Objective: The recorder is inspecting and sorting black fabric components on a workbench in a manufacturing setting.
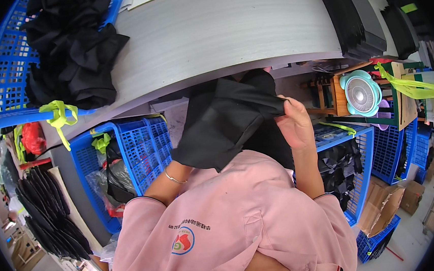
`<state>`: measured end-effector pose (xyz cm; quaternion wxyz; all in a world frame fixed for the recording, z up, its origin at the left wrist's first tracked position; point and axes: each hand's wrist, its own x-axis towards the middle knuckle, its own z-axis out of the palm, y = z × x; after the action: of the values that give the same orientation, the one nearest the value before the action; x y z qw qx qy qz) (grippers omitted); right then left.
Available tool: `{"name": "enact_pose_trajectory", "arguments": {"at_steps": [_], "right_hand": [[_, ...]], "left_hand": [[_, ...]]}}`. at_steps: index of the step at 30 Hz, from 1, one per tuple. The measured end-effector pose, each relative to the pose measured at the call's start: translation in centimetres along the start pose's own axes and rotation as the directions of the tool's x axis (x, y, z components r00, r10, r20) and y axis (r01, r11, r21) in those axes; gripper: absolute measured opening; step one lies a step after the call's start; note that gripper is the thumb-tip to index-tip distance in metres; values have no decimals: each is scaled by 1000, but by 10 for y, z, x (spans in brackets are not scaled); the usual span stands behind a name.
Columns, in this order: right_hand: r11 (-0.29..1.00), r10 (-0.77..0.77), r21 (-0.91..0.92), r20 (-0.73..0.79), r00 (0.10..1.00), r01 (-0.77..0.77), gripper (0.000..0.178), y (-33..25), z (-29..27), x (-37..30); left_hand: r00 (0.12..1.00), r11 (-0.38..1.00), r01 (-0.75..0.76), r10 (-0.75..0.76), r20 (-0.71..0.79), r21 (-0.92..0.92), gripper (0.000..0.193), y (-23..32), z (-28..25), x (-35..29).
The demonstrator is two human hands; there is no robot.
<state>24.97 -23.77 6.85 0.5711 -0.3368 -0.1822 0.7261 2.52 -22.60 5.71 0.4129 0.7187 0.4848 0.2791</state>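
A black fabric piece point(221, 122) hangs over my lap, in front of the table edge. At its right corner, my right hand point(295, 121) pinches the cloth between thumb and fingers. My left wrist point(180, 171), with a silver bangle on it, goes in under the cloth's lower left side. The fabric covers my left hand, so its fingers are hidden. More black cloth lies beneath the piece, down over my lap.
A grey table point(219, 28) spans the front. On it stand a blue basket point(4, 86) of black cloth at left and stacked black pieces point(353, 18) at right. Blue crates point(141, 146) flank me. A small turquoise fan point(362, 93) sits by a wooden stool point(340, 96).
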Motion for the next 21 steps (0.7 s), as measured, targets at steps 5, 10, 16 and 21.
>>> {"name": "enact_pose_trajectory", "arguments": {"at_steps": [5,10,16,21], "right_hand": [[999,40,8,-104,994,-39,28,-3,-9,4],[979,-17,-204,-222,975,-30,22,0,-11,36],[914,-336,-260,-58,940,310,47,-56,64,88],[753,-534,-315,224,816,579,56,-89,75,160]], "left_hand": [[996,998,-56,57,63,-13,41,-14,-3,-4],[985,992,-119,122,120,-29,38,-28,-14,-8],[969,981,-193,196,149,-32,35,-41,-23,-8],[989,879,148,-127,77,-454,35,-33,-13,15]]}}
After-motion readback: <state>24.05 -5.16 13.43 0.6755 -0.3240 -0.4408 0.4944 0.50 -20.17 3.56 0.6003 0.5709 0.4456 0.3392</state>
